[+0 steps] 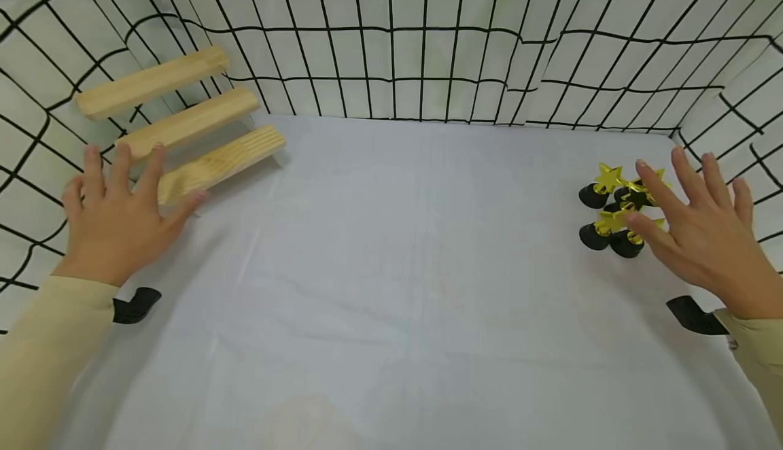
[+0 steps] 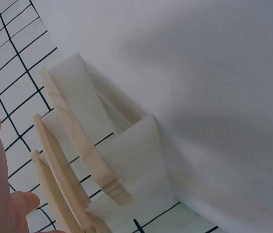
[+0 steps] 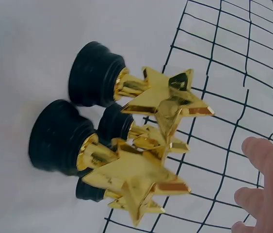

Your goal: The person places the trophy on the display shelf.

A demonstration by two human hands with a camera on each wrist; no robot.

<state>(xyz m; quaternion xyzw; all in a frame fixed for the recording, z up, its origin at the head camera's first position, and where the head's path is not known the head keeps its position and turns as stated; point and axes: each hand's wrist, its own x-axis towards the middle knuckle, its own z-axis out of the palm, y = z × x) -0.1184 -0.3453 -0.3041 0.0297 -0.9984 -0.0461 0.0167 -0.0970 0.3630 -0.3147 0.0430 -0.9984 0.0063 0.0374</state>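
Note:
My left hand [image 1: 116, 222], fingers spread, hovers at the near left end of a small tiered rack with wooden shelf slats [image 1: 223, 164] and pale side panels [image 2: 134, 155]. Whether a fingertip touches the wood I cannot tell. Over on the right, several gold star trophies [image 1: 608, 222] with round black bases [image 3: 54, 136] stand upright in a cluster. My right hand [image 1: 709, 232] is held beside and partly over them, its fingers straight and apart. The right wrist view shows a gap between those fingers [image 3: 257, 153] and the gold stars.
Black wire grid panels [image 1: 391, 28] rise at the back and along both sides, with white behind them. A white cloth [image 1: 391, 266] with faint creases covers the surface between the rack and the trophies. Black wrist mounts [image 1: 137, 305] stick out below both hands.

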